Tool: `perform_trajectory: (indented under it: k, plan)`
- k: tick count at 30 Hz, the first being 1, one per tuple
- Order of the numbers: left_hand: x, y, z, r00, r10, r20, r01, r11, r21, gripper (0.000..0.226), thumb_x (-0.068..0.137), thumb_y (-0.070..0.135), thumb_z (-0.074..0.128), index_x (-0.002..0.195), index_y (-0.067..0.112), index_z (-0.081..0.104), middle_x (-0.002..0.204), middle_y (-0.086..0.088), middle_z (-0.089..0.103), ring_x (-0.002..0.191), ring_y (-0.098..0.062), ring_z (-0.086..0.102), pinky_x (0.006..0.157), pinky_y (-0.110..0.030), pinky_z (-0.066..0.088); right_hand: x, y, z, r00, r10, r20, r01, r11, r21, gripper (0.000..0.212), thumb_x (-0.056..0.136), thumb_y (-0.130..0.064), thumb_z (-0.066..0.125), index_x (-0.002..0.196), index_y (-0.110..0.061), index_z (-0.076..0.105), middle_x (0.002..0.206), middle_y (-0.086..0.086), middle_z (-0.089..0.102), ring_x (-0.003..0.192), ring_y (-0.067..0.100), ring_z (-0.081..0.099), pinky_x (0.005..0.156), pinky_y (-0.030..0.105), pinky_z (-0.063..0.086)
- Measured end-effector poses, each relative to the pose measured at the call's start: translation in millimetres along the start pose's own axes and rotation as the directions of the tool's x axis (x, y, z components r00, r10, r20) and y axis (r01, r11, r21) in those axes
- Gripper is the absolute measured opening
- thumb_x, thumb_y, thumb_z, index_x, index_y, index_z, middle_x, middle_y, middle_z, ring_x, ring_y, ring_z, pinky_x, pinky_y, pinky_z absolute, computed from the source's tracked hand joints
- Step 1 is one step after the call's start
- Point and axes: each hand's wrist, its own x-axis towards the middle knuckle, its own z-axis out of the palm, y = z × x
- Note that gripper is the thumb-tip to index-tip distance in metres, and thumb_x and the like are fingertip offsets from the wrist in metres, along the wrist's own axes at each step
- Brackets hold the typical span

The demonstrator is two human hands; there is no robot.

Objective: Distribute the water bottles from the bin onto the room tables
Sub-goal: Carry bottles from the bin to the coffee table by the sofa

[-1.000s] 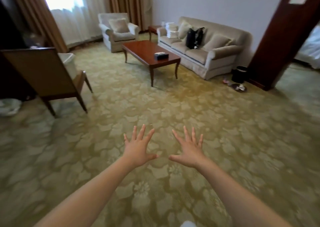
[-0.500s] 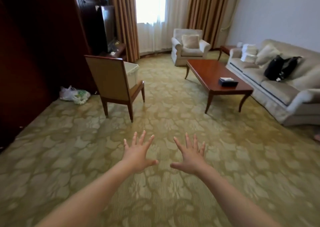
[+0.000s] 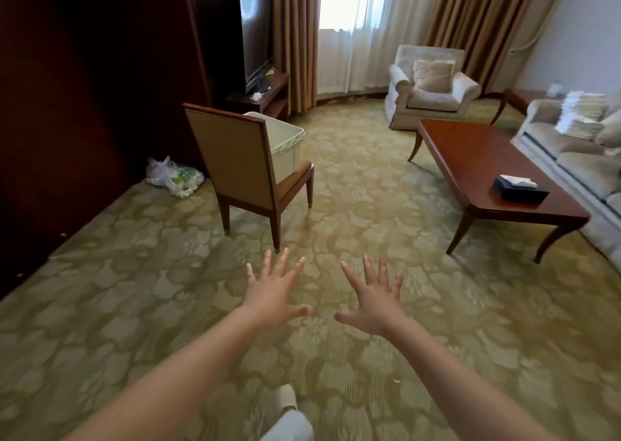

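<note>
A white plastic bin (image 3: 285, 144) stands on the seat of a wooden chair (image 3: 235, 161) ahead and to the left; its inside is hidden by the chair back, and no bottles show. My left hand (image 3: 274, 292) and my right hand (image 3: 374, 297) are stretched out in front of me above the carpet, palms down, fingers spread, holding nothing. A long wooden coffee table (image 3: 477, 158) stands to the right with a dark tissue box (image 3: 519, 188) on it. A small side table (image 3: 521, 96) sits by the sofa's far end.
A TV (image 3: 255, 37) stands on a low stand along the dark left wall. Plastic bags (image 3: 174, 176) lie on the floor by the wall. An armchair (image 3: 430, 87) faces the window and a sofa (image 3: 578, 144) carrying stacked white linens lines the right wall. Patterned carpet spreads between them.
The view has swung left and moved forward: the chair with the bin and the coffee table are nearer, the sofa slid to the right edge. Both hands keep the same spread pose.
</note>
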Motion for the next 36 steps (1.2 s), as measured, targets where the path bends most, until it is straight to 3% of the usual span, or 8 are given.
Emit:
perform_trajectory:
  k: [8,17,28,36]
  plan:
    - [213.2,-24.7,-55.4,0.999,0.05,0.017,-0.051,0.998,0.034,0.102,0.079,0.075,0.053,0.151,0.045,-0.012,0.161,0.004,-0.025,0.146,-0.029,-0.027,0.117,-0.063,-0.009,186.9,16.3,-78.2,0.999,0.032,-0.031,-0.032,0.999,0.018,0.104,0.082,-0.064,0.061,0.154,-0.046,-0.012,0.162,0.006,-0.029,0.139,0.035,-0.043,0.111,0.064,-0.025]
    - [390.1,-44.4,-94.5,0.998,0.052,0.044,-0.054,0.997,0.057,0.102,0.08,0.075,0.052,0.152,0.044,-0.012,0.161,0.004,-0.024,0.147,-0.028,-0.026,0.117,-0.063,-0.009,370.6,40.2,-135.2,0.999,0.025,-0.043,-0.023,0.999,0.038,0.104,0.083,-0.065,0.059,0.153,-0.046,-0.014,0.161,0.007,-0.032,0.138,0.037,-0.043,0.111,0.065,-0.024]
    - [643.5,-55.3,-141.5,0.99,-0.142,-0.009,0.142,0.99,0.006,0.1,0.081,0.075,0.051,0.152,0.044,-0.013,0.161,0.003,-0.025,0.146,-0.03,-0.028,0.116,-0.063,-0.009,655.2,89.4,-225.5,0.979,-0.204,-0.026,0.204,0.979,-0.018,0.103,0.083,-0.063,0.061,0.154,-0.047,-0.012,0.163,0.007,-0.027,0.141,0.036,-0.04,0.111,0.064,-0.024]
    - [766.1,-62.3,-167.5,0.958,-0.285,-0.03,0.284,0.958,-0.041,0.102,0.079,0.078,0.049,0.152,0.043,-0.012,0.16,0.003,-0.026,0.146,-0.031,-0.026,0.115,-0.064,-0.01,806.0,98.3,-280.6,0.935,-0.353,0.02,0.354,0.933,-0.06,0.103,0.082,-0.061,0.061,0.154,-0.047,-0.011,0.163,0.008,-0.026,0.142,0.038,-0.038,0.112,0.066,-0.021]
